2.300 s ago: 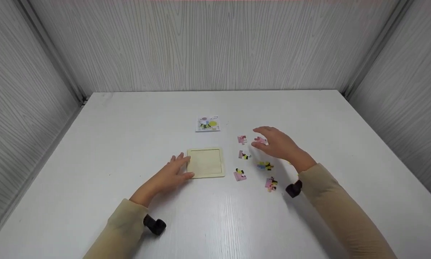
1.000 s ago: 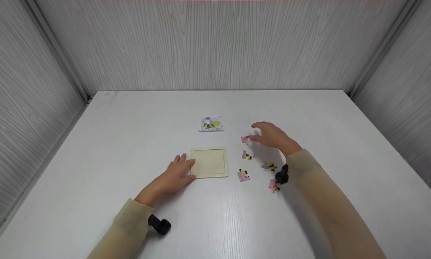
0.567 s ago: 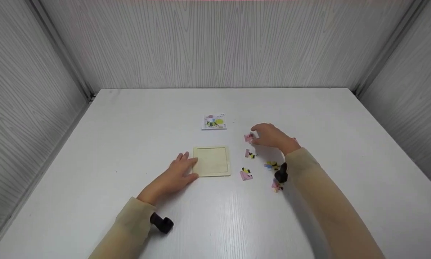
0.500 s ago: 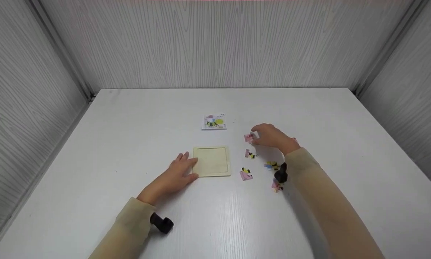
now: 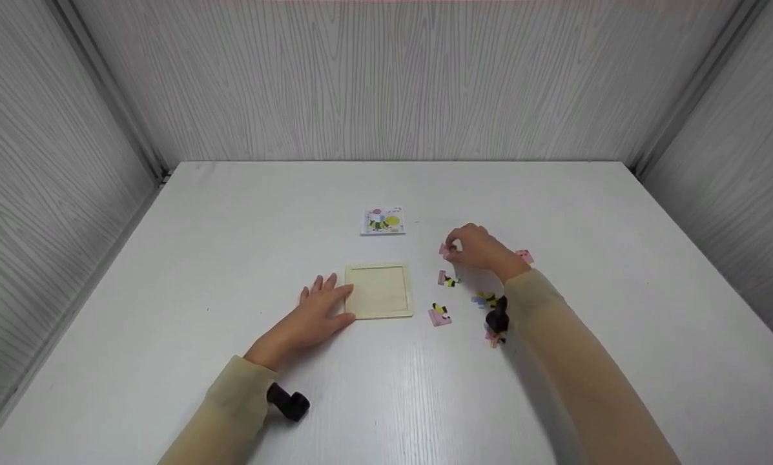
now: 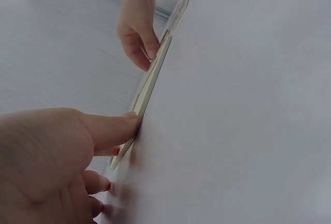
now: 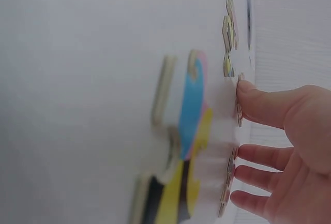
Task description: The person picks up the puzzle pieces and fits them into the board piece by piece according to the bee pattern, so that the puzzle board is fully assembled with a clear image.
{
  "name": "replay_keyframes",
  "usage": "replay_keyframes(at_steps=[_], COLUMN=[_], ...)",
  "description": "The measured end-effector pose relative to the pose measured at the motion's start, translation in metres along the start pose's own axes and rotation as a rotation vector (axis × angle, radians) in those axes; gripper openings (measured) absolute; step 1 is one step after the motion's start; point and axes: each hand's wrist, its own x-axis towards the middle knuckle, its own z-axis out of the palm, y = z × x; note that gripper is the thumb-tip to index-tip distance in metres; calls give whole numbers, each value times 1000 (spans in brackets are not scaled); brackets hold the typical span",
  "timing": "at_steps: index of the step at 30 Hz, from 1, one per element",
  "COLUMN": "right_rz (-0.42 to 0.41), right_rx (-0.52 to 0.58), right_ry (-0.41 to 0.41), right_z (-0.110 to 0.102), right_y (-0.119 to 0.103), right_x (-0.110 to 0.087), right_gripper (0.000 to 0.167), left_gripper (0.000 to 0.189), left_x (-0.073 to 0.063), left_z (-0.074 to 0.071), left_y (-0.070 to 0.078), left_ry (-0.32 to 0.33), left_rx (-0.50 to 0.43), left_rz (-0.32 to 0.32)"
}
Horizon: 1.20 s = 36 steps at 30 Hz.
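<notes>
In the head view, the right hand (image 5: 480, 248) pinches a small pink jigsaw piece (image 5: 443, 249) between thumb and forefinger, low at the table; the fingers hide part of it. The right wrist view shows that thumb (image 7: 264, 102) against a piece's edge. At the left rim of a square wooden puzzle tray (image 5: 378, 290) rests the left hand (image 5: 312, 316), its fingers spread, forefinger and thumb touching the frame. The tray's recess is bare pale wood. From the left wrist view, the left thumb (image 6: 111, 131) lies along the tray's near edge.
More jigsaw pieces lie right of the tray: a pink-and-bee one (image 5: 447, 279), another below it (image 5: 439, 315), a blue-yellow one (image 5: 484, 299) and others partly under the right wrist. Behind the tray is a bee picture card (image 5: 382, 221). Wood-grain panels (image 5: 386, 84) wall the table.
The right hand has moved left to the pink piece, and its thumb and forefinger have closed on it. The left hand stays at the tray. The head view has shifted slightly.
</notes>
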Motion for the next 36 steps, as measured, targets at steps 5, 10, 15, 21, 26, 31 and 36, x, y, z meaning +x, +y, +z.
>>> replay_keyframes(at_steps=[5, 10, 15, 21, 26, 31, 36], right_rz=[-39, -42, -35, 30, 19, -29, -34], right_rx=[3, 12, 6, 32, 29, 82, 156], right_ry=[25, 33, 25, 0, 7, 22, 26], right_z=[0, -2, -1, -2, -2, -2, -4], right_y=[0, -1, 1, 3, 5, 5, 1], right_x=[-3, -3, -2, -2, -3, -5, -10], right_gripper=[24, 24, 24, 28, 30, 31, 32], left_gripper=[55, 56, 55, 55, 55, 56, 55], left_x=[0, 0, -1, -1, -1, -1, 0], left_z=[1, 0, -1, 0, 1, 0, 1], left_y=[-3, -3, -2, -2, -3, -4, -6], left_ry=[-1, -3, 3, 5, 2, -9, -18], left_rx=[17, 29, 24, 23, 22, 25, 26], left_rz=[-5, -11, -6, -8, -1, 3, -1])
